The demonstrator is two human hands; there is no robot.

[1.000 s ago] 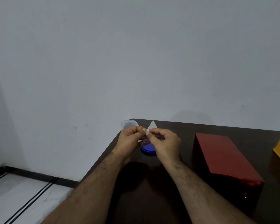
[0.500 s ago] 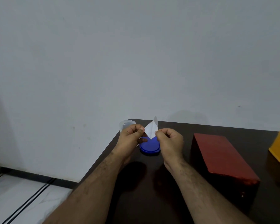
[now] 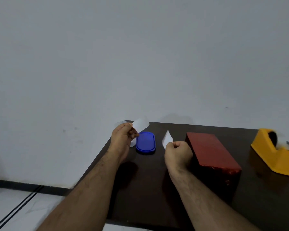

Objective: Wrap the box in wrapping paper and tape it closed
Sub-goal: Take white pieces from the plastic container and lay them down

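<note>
Here we see a pale wall (image 3: 140,55) filling most of the view, with a dark brown surface (image 3: 148,189) below it. On the surface the box (image 3: 212,152), already covered in red wrapping paper, lies lengthwise just right of our right hand. Well apart from it, at the right edge, stands a yellow tape dispenser (image 3: 274,152). A blue oval lid (image 3: 145,142) rests near the far left corner, and beside it a clear container (image 3: 132,144) is mostly hidden behind our left hand. Our left hand (image 3: 122,139) is raised over that corner, its grip pinched on a white strip (image 3: 140,125) between thumb and fingers. Our right hand (image 3: 178,153) hovers between the lid and the box, its grip curled and pinching a smaller white piece (image 3: 167,139). The two pieces are apart; whether they are tape or paper, we cannot tell.
</note>
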